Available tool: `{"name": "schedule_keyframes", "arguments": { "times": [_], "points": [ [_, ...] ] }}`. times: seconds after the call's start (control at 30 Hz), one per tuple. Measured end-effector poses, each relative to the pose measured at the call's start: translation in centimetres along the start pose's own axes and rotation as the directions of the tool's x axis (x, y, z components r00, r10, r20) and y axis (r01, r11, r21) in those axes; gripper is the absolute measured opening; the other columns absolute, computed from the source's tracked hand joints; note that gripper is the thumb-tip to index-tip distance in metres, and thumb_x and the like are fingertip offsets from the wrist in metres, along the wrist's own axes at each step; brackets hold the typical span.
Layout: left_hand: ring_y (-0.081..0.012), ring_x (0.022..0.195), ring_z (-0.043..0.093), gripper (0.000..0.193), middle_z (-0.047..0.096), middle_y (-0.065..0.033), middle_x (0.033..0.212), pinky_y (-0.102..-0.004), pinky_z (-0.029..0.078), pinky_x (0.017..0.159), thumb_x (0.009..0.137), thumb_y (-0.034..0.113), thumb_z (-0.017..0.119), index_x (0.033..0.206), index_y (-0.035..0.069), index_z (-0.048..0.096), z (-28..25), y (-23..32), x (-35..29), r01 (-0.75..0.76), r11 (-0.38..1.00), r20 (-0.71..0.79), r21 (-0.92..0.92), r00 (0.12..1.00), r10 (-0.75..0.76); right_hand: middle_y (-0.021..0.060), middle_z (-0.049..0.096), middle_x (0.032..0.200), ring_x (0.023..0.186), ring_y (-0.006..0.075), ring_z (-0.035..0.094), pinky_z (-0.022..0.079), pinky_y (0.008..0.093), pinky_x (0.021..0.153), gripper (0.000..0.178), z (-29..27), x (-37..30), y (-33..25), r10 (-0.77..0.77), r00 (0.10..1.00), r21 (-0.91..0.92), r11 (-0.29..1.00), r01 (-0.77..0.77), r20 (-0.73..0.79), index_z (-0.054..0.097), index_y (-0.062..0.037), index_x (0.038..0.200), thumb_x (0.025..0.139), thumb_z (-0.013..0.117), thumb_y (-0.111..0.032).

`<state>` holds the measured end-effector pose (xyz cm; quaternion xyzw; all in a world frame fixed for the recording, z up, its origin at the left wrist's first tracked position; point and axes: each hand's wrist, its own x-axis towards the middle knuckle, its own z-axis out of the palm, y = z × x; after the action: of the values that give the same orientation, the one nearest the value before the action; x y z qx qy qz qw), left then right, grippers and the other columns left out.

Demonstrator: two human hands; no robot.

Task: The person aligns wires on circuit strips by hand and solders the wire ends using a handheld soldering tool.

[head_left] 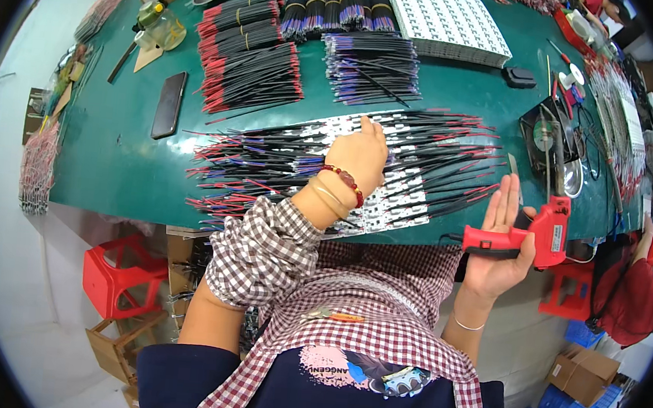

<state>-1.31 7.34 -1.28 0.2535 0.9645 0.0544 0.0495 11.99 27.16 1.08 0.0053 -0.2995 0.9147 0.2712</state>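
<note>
Green table (100, 159) fills most of the view, with a white wall (28, 96) at its left.

Palm down over the middle of the white boards (379, 217), the left hand (357, 154) has its fingers bent and gathered; whether they pinch a wire cannot be told from above. Black wires (246, 152) run out to both sides of it, red ends outward, probably so that their inner ends lie at the boards.

To its right, the right hand (488, 276) is turned palm up, fingers straight and side by side, thumb closed over the grip of a red solder gun (551, 235). Its barrel points away from the body, likely sparing skin and wires from the tip. A fan (537, 136) sits just beyond; contact with the tip is unclear.

Ahead of the left hand lie purple-ended wires (372, 63), with tied bundles (350, 6) behind, red-ended wires (256, 76) to the left and a board stack (448, 22) to the right, seemingly sorted by kind.

Farther left are a phone (168, 105) and a bottle (169, 34). Between the hands, splayed wire ends stand in the way and could snag; the fan crowds the right hand's far side. A co-worker (625, 304) is well off to the right.
</note>
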Motion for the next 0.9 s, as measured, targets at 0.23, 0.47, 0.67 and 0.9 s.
{"name": "schedule_keyframes", "arguments": {
  "times": [0.23,0.47,0.67,0.9],
  "points": [
    [-0.037,0.077,0.062,0.054,0.052,-0.0198,0.097,-0.0433,0.052,0.066,0.06,0.013,0.073,0.107,-0.003,0.051,-0.3,-0.4,1.3,-0.011,0.987,-0.041,-0.157,0.999,0.005,0.0362,0.016,0.145,0.14,0.0404,0.014,0.017,0.044,0.117,0.031,0.1,-0.2,-0.9,-0.029,0.999,-0.011,1.0,0.029,-0.029,0.042,-0.0019,0.113,0.089,0.054,-0.018],
    [-0.0375,0.077,0.063,0.045,0.049,-0.0233,0.102,-0.0424,0.054,0.064,0.065,0.009,0.073,0.1,-0.003,0.048,-0.1,-2.0,1.3,-0.036,0.963,-0.159,-0.269,0.987,-0.008,0.0354,0.016,0.146,0.141,0.04,0.014,0.018,0.0438,0.117,0.029,0.2,0.2,-1.5,-0.038,0.999,-0.022,0.999,0.038,-0.032,0.043,-0.0017,0.111,0.089,0.054,-0.016],
    [-0.0352,0.079,0.063,0.043,0.052,-0.0203,0.098,-0.0424,0.054,0.066,0.066,0.012,0.074,0.096,-0.002,0.048,-0.7,-1.8,1.5,-0.132,0.954,-0.107,-0.268,0.988,0.107,0.0351,0.015,0.146,0.141,0.0396,0.012,0.017,0.044,0.117,0.028,0.2,0.1,-1.5,-0.034,0.997,0.01,0.999,0.035,-0.067,0.043,-0.001,0.111,0.088,0.054,-0.014],
    [-0.0371,0.08,0.06,0.046,0.054,-0.0186,0.093,-0.0451,0.05,0.068,0.067,0.018,0.074,0.099,-0.001,0.047,0.2,-2.3,1.9,-0.184,0.944,-0.069,-0.274,0.983,0.172,0.0356,0.014,0.146,0.141,0.0393,0.012,0.017,0.0442,0.117,0.027,0.7,0.3,-1.4,-0.029,0.998,0.005,1.0,0.029,-0.049,0.042,-0.0009,0.111,0.089,0.054,-0.012]
  ]
}}
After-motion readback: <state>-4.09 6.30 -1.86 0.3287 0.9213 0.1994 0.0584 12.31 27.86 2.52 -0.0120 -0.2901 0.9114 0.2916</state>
